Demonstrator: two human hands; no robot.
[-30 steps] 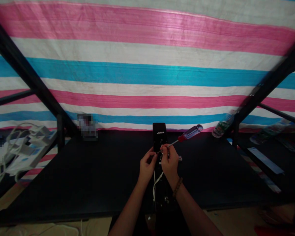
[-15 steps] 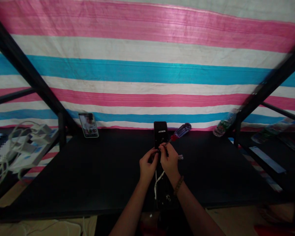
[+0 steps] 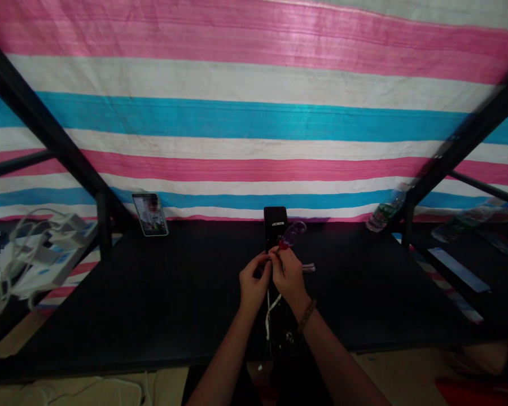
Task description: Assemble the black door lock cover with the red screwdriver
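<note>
My right hand (image 3: 288,272) is closed on the shaft of a screwdriver (image 3: 295,233) with a clear purple handle and a red collar, which points up and to the right. My left hand (image 3: 254,280) is beside it, its thumb and fingertips pinched together close to the screwdriver's tip; whatever they pinch is too small to make out. A long black device (image 3: 275,217) with a small white label lies lengthwise under both hands. A white cord or strap (image 3: 270,316) runs along it below the hands. Small shiny metal pieces (image 3: 288,337) are near the table's front edge.
A clear-handled tool (image 3: 309,268) lies right of my right hand. At the back left a phone (image 3: 151,215) leans upright on the black table (image 3: 182,293). A plastic bottle (image 3: 383,214) stands at the back right. Power strips with white cables (image 3: 46,254) crowd the far left.
The screwdriver's handle has swung left and slightly down, closer to my right hand. My right hand has shifted a little left. The left hand stays nearly in place.
</note>
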